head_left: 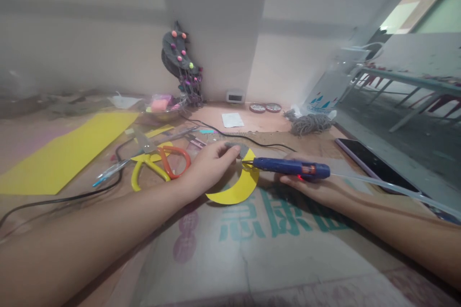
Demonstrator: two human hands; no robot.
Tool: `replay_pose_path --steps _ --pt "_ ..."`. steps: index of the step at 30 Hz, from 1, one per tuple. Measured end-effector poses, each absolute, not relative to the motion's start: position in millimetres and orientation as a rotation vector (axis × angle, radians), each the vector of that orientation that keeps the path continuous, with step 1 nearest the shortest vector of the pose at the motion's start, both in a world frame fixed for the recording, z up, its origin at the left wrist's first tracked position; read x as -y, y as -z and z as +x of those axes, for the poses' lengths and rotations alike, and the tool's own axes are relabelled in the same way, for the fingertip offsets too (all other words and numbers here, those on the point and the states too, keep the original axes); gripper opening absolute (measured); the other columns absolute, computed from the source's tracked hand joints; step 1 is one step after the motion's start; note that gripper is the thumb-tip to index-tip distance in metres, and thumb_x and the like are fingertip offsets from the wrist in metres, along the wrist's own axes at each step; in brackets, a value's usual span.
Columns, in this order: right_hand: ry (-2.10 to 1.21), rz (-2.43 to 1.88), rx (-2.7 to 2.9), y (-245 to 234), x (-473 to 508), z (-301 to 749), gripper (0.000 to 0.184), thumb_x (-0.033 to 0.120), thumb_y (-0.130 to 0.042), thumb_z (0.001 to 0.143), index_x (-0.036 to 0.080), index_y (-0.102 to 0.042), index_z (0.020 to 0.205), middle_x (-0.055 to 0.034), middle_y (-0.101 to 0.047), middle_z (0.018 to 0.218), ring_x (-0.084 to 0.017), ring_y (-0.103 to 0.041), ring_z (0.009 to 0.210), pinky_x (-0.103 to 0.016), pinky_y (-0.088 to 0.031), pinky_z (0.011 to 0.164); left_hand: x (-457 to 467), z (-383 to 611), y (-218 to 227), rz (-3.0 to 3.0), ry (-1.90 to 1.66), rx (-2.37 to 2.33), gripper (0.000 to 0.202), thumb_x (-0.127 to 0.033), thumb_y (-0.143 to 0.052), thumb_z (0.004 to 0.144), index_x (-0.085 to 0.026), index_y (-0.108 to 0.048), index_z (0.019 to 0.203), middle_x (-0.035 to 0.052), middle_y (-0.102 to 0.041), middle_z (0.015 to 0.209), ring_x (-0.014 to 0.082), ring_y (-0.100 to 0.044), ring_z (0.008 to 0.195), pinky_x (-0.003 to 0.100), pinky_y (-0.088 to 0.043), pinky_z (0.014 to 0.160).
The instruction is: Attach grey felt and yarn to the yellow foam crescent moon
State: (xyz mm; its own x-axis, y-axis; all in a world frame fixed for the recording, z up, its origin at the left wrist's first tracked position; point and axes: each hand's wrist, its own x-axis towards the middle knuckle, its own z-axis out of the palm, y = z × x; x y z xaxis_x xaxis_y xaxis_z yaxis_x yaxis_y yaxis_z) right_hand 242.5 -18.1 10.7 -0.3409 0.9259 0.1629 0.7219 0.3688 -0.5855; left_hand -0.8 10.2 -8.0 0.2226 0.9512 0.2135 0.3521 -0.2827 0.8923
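My left hand [216, 159] pinches the upper end of a yellow paper crescent [237, 191], where grey yarn [240, 149] covers the tip. In my right hand [300, 183] is a blue hot glue gun [284, 167], its nozzle touching or just above the crescent beside the yarn. A clear glue stick [374, 181] sticks out of the gun's back end, and a small red light glows on its underside. Left of my left hand lie orange-handled scissors [176, 160] and a yellow-handled tool [147, 172].
Yellow paper [72, 153] lies at the left, near a black cable [61, 200]. A decorated grey crescent [176, 55] leans on the wall. Grey yarn [311, 124] and a phone [378, 165] are at the right. A printed sheet [273, 259] covers the table in front.
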Motion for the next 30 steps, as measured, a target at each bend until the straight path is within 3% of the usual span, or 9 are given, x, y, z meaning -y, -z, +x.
replay_pose_path --steps 6,16,30 --pt "-0.531 -1.423 2.067 -3 16 243 0.036 0.061 -0.059 0.073 0.026 -0.055 0.072 -0.0018 -0.06 0.065 -0.022 -0.058 0.06 -0.034 -0.049 0.053 -12 -1 10 1.778 -1.037 -1.209 0.032 -0.044 -0.049 0.088 -0.017 -0.059 0.073 -0.0017 -0.058 0.069 0.0149 -0.054 0.068 0.025 -0.039 0.064" --pt "-0.543 -1.394 2.023 -8 16 243 0.026 0.051 -0.061 0.077 0.025 -0.061 0.081 -0.0017 -0.067 0.073 -0.023 -0.066 0.067 -0.034 -0.055 0.061 -11 -1 12 1.745 -1.07 -1.19 0.034 -0.047 -0.05 0.088 -0.017 -0.059 0.075 -0.002 -0.059 0.071 0.0146 -0.055 0.069 0.025 -0.04 0.065" --pt "-0.496 -1.317 2.095 1 14 244 0.034 0.056 -0.059 0.076 0.023 -0.055 0.071 -0.0019 -0.059 0.063 -0.018 -0.057 0.057 -0.031 -0.046 0.051 -9 -1 7 1.802 -1.011 -1.246 0.032 -0.044 -0.049 0.089 -0.017 -0.059 0.075 -0.0022 -0.058 0.071 0.0149 -0.054 0.07 0.025 -0.038 0.065"
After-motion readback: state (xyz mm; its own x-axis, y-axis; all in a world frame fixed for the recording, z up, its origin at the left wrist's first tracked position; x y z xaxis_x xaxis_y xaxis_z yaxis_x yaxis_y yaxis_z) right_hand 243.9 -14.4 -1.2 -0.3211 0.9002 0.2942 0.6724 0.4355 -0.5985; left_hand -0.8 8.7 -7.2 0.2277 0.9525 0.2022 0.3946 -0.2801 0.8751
